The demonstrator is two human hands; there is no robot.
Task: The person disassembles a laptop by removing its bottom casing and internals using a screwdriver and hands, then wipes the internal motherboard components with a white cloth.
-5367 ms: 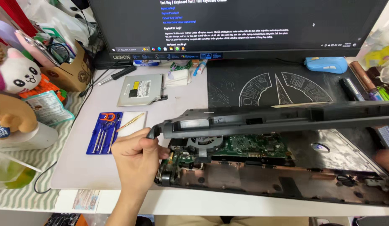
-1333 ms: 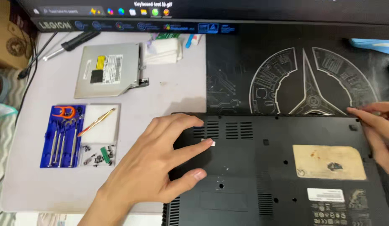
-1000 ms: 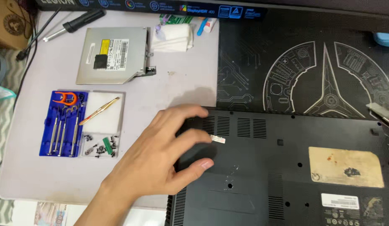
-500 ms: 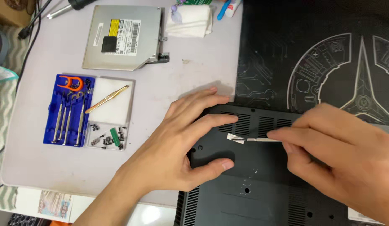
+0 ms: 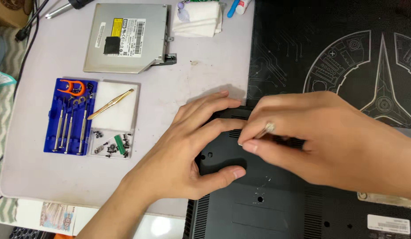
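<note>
The right hand [image 5: 333, 141] comes in from the right edge, fingers curled together in a pinch around a thin metal tool [image 5: 265, 130], whose tip shows between thumb and forefinger. It hovers low over the upper left corner of the laptop [image 5: 258, 212], which lies bottom side up on the desk [image 5: 170, 88], its black base with vent slots facing the camera.

The left hand [image 5: 192, 155] reaches in from the lower left, wrist bent, palm down and fingers spread. It grasps nothing; the fingertips press flat on the laptop's corner and the thumb rests lower on the base. The two hands nearly meet at the fingertips.

Left of the laptop sits a blue screwdriver set [image 5: 70, 116], with a clear tray [image 5: 112, 119] beside it holding brass tweezers [image 5: 110, 104] and loose screws [image 5: 109, 146]. Beyond them lies a silver optical drive [image 5: 128, 37], and near that a folded white cloth [image 5: 197, 18]. A black mat [image 5: 325, 53] with a white line pattern lies under the laptop's far side.
</note>
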